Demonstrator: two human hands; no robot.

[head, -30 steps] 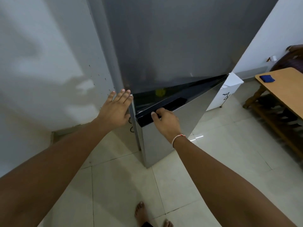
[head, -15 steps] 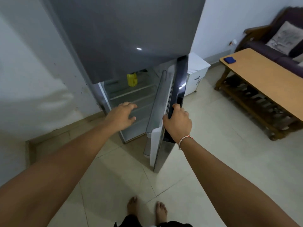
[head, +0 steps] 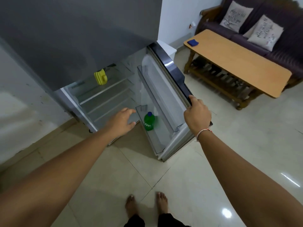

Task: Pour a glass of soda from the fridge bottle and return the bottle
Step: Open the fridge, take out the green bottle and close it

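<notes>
Now right hand (head: 197,117) grips door (head: 170,69); left hand (head: 122,121) hovers open-fingered.

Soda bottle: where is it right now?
In the head view the green soda bottle stands upright in the bottom rack of the open fridge door, between the reaching left hand and the right hand gripping the door's edge.
</notes>
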